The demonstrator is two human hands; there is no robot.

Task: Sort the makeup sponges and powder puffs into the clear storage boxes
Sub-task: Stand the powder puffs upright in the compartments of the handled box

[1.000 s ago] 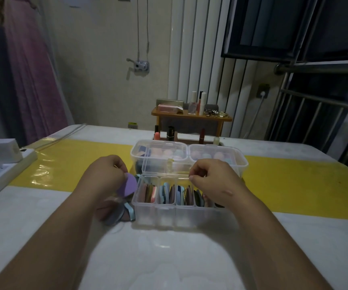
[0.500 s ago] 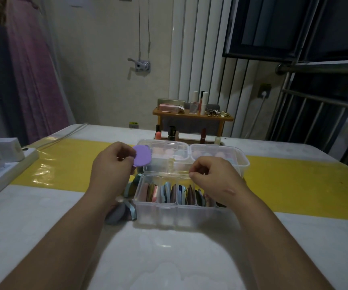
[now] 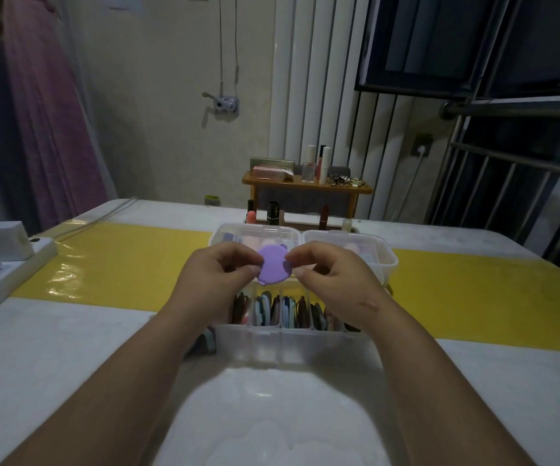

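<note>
A round purple powder puff (image 3: 274, 266) is held up flat between both hands, above the near clear storage box (image 3: 292, 343). My left hand (image 3: 218, 280) pinches its left edge and my right hand (image 3: 332, 280) pinches its right edge. The near box is divided into compartments, and several thin puffs (image 3: 285, 311) in pink, blue and brown stand on edge in them. Behind it stand two more clear boxes, the left one (image 3: 235, 232) and the right one (image 3: 383, 253), holding pale sponges. A few loose puffs (image 3: 206, 343) lie on the table left of the near box, partly hidden by my left forearm.
A white power strip (image 3: 6, 260) with plugged adapters sits at the table's left edge. Lipsticks and small bottles (image 3: 273, 211) stand behind the boxes. A wooden shelf (image 3: 305, 186) with cosmetics is at the back. A yellow strip (image 3: 120, 264) runs across the white table.
My left hand lifted the purple puff from the loose pile and carried it right, over the boxes. My right hand left the near box's compartments and took hold of the puff's other edge.
</note>
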